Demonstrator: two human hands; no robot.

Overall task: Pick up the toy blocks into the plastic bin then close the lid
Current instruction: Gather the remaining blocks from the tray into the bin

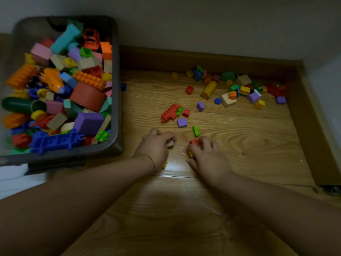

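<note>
1. your left hand (156, 145) is low on the floor (249, 145), just right of the bin's near right corner. its fingers are curled round a pale wooden block (170, 144).
2. your right hand (204, 154) is just beside it, fingers curled over a red block (194, 142) and a yellow piece (191, 154). can't tell what else is under the palm.
3. the plastic bin (116, 93) stands at the floor's left edge, open and heaped with blocks close to the rim. can't tell where the lid is; the dark part under the bin's near edge may be it.
4. loose mid-floor: a long red brick (169, 112), a purple cube (182, 122) and a green brick (196, 130). a bigger cluster (239, 89) sits in the far right corner by the skirting.
5. risks:
   - a multi-piece grab in the right hand likely sheds small bits on the carry.
   - the heap is high, so more blocks may roll back over the rim or stop the lid seating. level it first.
   - the blue piece (123, 87) near the bin's right wall and the small yellow block (164, 165) by your left wrist are easy to miss.
</note>
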